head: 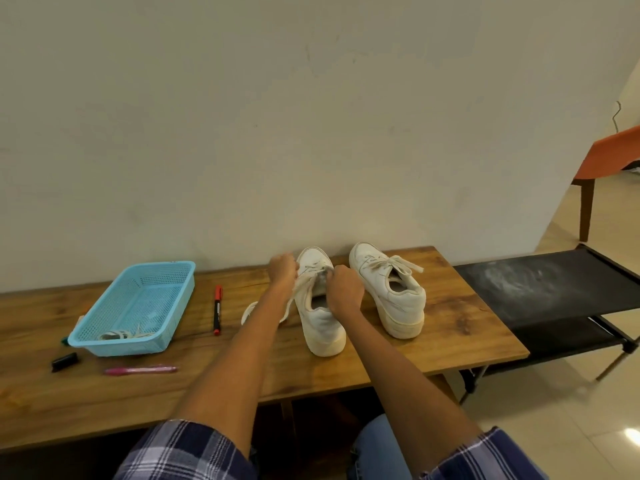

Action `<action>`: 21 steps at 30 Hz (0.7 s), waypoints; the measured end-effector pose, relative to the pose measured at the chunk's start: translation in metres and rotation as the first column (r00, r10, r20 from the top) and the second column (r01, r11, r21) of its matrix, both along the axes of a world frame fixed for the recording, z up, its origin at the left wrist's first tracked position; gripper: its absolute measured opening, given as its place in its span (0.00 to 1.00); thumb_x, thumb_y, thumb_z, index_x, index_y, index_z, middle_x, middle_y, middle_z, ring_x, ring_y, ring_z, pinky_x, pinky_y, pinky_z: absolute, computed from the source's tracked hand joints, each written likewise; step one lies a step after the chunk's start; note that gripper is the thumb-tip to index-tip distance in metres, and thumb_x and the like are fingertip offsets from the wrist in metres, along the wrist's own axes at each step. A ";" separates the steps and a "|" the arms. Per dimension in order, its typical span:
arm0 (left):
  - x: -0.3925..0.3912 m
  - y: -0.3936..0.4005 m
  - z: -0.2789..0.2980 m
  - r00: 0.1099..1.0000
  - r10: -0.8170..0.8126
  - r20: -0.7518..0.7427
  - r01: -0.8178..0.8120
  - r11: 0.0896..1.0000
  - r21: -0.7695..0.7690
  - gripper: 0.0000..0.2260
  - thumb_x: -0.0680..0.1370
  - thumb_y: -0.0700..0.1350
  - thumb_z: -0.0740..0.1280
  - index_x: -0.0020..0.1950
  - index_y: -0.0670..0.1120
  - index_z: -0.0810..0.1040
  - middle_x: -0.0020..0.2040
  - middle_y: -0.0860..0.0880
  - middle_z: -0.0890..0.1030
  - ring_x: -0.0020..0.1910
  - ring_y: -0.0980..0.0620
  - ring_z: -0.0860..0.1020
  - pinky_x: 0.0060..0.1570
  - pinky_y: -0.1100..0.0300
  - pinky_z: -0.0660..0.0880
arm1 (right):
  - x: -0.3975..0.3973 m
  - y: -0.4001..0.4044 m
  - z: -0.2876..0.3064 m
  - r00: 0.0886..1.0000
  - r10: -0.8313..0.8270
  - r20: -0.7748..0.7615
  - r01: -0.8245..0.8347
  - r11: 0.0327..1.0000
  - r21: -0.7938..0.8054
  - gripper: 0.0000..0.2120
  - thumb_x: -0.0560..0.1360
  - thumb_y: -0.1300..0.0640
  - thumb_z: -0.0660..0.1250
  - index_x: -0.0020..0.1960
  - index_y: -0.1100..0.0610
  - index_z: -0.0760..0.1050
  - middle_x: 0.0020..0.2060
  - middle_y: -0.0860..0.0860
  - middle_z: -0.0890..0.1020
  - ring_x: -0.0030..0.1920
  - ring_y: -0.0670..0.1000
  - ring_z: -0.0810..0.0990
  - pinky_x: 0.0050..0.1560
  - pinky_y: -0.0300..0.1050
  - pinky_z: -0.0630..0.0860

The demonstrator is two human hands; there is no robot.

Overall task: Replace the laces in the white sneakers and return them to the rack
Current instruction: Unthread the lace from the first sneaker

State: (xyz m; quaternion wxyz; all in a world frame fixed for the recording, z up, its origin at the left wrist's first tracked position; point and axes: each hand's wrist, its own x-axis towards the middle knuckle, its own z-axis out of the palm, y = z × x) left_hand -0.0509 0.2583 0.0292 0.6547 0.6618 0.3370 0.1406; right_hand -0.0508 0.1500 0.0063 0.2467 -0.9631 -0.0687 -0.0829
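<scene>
At the far left of the table (450,317), a black cap (64,361) and a pink pen (140,370) are found lying near the front edge. Behind them a blue basket (104,336) is set, with a coil of old laces (121,335) lying in its near corner. A red marker (217,310) is laid flat between the basket and the shoes. The left hand (283,270) is held at the left side of the left sneaker (320,306), its fingers closed on a lace (298,292), a loop of which trails onto the table. The right hand (344,289) is pressed against the same sneaker's throat, fingers curled on the lacing; the exact grip cannot be made out. The right sneaker (391,292) is stood just beside it, laced and tied in a bow, untouched. Both sneakers are placed toes to the wall. A black rack (554,285) adjoins the table's right end. An orange chair (609,157) is seen beyond it.
</scene>
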 end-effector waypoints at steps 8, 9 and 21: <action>0.000 -0.015 0.004 0.840 -0.362 -0.404 0.541 0.608 0.581 0.16 0.80 0.48 0.59 0.57 0.37 0.77 0.57 0.39 0.79 0.57 0.42 0.76 0.52 0.54 0.71 | 0.001 0.000 -0.003 1.000 -0.003 0.007 0.003 1.000 0.005 0.12 0.81 0.60 0.56 0.50 0.61 0.77 0.47 0.55 0.82 0.47 0.53 0.81 0.40 0.41 0.73; 0.000 -0.018 0.004 0.849 -0.377 -0.371 0.528 0.636 0.563 0.16 0.81 0.46 0.57 0.59 0.37 0.76 0.59 0.39 0.78 0.58 0.42 0.75 0.53 0.55 0.70 | 0.000 0.000 -0.003 1.000 -0.001 0.002 0.001 1.000 0.015 0.12 0.82 0.59 0.56 0.51 0.61 0.77 0.47 0.56 0.82 0.47 0.53 0.81 0.40 0.41 0.73; 0.006 -0.006 -0.016 0.990 0.124 0.069 -0.130 0.987 0.089 0.17 0.82 0.45 0.51 0.57 0.34 0.73 0.55 0.35 0.78 0.52 0.37 0.78 0.51 0.48 0.75 | 0.005 0.002 -0.003 1.000 0.005 -0.014 -0.004 1.000 0.020 0.17 0.82 0.53 0.54 0.52 0.62 0.78 0.48 0.56 0.82 0.48 0.54 0.82 0.40 0.42 0.72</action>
